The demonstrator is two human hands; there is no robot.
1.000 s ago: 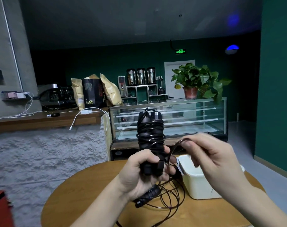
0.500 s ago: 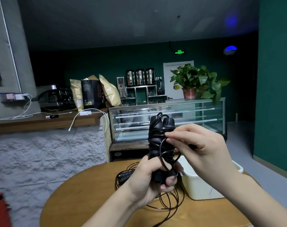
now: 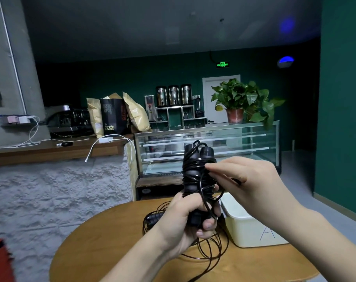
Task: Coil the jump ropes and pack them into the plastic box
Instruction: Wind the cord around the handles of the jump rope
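Left hand, centre frame: grips the lower ends of two black jump rope handles held upright, cord wound round them. Right hand, at 3 o'clock of the handles: pinches the cord against the wrap. Second jump rope: loose loops on the round wooden table, beneath the left hand. White plastic box: on the table, at 4 o'clock of the handles. Glass display case at 12 o'clock, potted plant on top.
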